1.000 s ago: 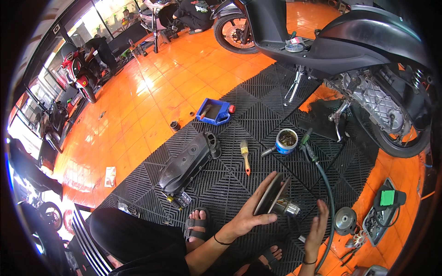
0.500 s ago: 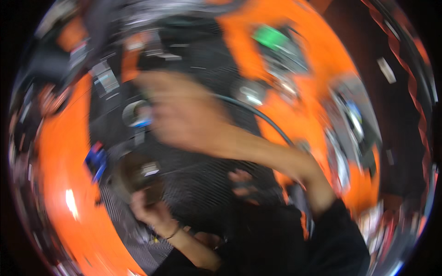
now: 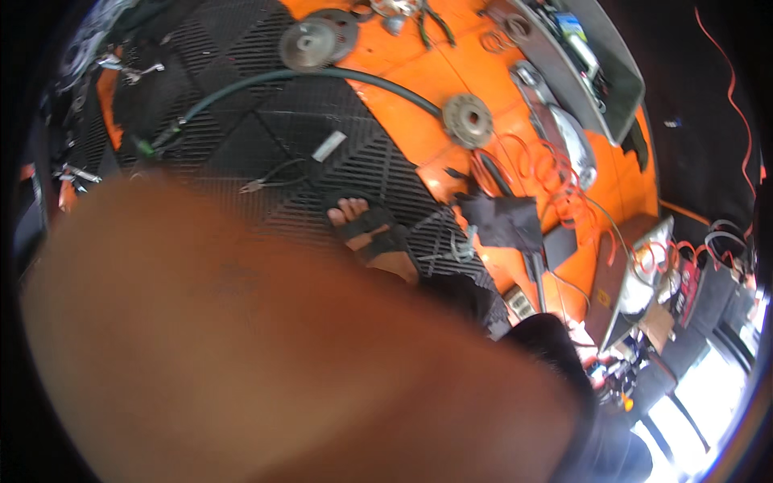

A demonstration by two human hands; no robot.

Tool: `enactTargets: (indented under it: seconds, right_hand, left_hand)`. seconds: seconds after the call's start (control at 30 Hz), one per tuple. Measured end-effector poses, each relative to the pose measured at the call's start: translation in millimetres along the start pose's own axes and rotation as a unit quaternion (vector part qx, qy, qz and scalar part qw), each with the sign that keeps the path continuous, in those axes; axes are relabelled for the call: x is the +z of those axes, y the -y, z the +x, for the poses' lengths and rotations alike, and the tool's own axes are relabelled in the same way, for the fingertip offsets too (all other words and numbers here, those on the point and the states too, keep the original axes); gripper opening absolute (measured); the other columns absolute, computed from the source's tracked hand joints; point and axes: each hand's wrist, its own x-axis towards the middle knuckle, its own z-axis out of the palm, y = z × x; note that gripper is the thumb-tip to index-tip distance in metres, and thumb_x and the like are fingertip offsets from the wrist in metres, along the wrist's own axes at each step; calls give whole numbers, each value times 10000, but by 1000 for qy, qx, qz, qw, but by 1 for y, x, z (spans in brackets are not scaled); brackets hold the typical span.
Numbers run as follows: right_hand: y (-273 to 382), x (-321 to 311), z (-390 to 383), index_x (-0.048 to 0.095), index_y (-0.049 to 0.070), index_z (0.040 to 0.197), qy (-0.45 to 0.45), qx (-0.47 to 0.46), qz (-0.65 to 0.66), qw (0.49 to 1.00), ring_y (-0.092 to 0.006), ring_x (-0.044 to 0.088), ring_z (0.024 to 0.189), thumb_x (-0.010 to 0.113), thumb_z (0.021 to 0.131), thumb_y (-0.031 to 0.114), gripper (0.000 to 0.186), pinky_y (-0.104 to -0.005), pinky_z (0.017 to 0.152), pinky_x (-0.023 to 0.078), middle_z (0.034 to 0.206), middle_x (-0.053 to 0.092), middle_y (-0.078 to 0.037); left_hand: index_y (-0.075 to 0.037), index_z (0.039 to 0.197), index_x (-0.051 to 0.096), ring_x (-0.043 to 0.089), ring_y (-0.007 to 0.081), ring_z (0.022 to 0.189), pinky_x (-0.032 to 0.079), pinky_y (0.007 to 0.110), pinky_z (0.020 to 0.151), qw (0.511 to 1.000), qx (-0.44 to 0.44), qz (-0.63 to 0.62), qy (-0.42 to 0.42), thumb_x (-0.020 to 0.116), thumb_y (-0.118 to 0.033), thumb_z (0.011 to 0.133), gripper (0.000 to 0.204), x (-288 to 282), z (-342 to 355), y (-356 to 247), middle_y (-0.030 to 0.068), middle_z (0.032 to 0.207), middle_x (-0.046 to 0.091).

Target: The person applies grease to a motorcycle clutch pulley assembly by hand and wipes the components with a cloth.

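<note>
Black mat [image 3: 274, 121], hose [image 3: 374, 79] beyond blurred arm [image 3: 266, 346]

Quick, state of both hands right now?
Left hand: not in view, so cannot be told.
Right hand: cannot be told; only a blurred bare arm shows, very close to the camera.

Arm [image 3: 266, 346]: bare, fills lower L of my remote feed; v. blurred, fine detail n/a
Cloth nr arm [image 3: 551, 338]: plain blk; can't tell if sleeve or other garment
Foot [image 3: 348, 212]: no sock, toes exposed
Sandal [image 3: 390, 241]: dk, open-toe, w/ wide straps across
Legwear [image 3: 457, 296]: dk fabric, abv. ankle
</note>
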Motion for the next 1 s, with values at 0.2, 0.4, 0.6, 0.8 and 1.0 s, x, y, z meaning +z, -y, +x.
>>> enactTargets:
  seconds: [0.2, 0.4, 0.6, 0.8, 1.0]
  right_hand:
    - [-24, -79, -39, 625, -4, 1279, 30, 113, -91, 989, -378, 612, 1077, 668, 834, 96, 458, -420, 932, 518, 1152, 643, -197]
    - [39, -291, -234, 541, 56, 1432, 197, 465, -315, 804, -266, 642, 965, 714, 881, 5, 580, -352, 858, 540, 1157, 626, -169]
    - [33, -344, -233, 676, 25, 1221, 162, 432, -448, 766, -300, 657, 884, 730, 860, 18, 365, -388, 813, 530, 1006, 678, -153]
    - [-95, -388, -171, 689, 24, 1158, 170, 338, -536, 755, -342, 667, 960, 731, 852, 62, 311, -446, 812, 532, 1010, 695, -167]
    - [-166, -392, -172, 721, 49, 1109, 239, 352, -594, 683, -349, 672, 1017, 753, 854, 132, 270, -460, 870, 534, 1105, 695, -148]
  left_hand:
    - [-27, 1495, 423, 514, 359, 1329, 406, 599, 1128, 998, -20, -43, -31, 625, -418, 921, 723, -6, -1, 21, 218, 1464, 496]
    - [-58, 1552, 364, 384, 455, 1435, 305, 680, 1174, 989, -58, -134, 10, 667, -506, 899, 848, 8, -3, 31, 233, 1561, 401]
    - [-60, 1588, 291, 199, 581, 1468, 181, 718, 1201, 961, -112, -244, 72, 593, -590, 938, 891, -5, -1, 36, 308, 1622, 233]
    - [-20, 1584, 269, 140, 563, 1486, 128, 704, 1221, 937, -169, -306, 4, 554, -582, 959, 887, 40, -4, 53, 315, 1616, 219]
    - [-25, 1602, 224, 150, 533, 1499, 131, 689, 1223, 944, -146, -292, 50, 541, -610, 953, 930, 31, -9, 48, 328, 1638, 149]
